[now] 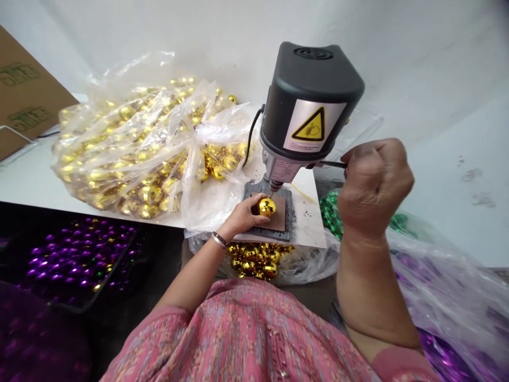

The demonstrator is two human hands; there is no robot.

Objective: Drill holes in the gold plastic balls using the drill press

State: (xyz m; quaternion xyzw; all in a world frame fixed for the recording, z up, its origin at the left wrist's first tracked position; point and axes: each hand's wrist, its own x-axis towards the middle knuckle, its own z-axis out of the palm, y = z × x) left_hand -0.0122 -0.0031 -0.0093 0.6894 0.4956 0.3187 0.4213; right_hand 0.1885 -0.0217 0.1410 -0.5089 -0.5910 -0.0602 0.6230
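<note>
My left hand [247, 213] is closed around a shiny gold ball [266, 207], holding it on a brown board [280, 212] that lies on the dark base plate [293, 209] of a bench drill press [314, 95]. Just above the ball sits the drill chuck [275, 184]; whether the bit touches the ball I cannot tell. On the right, my right hand [376, 183] is wrapped in a fist round the black feed lever [333, 164] of the drill press.
A large clear bag of gold balls [131, 154] fills the left of the white table [24, 183]. More gold balls [254, 260] lie below its front edge. Purple balls [79, 254] sit in a crate at lower left. Green balls [332, 212] and bagged purple ones [449, 297] are at right. A cardboard box [32, 90] stands far left.
</note>
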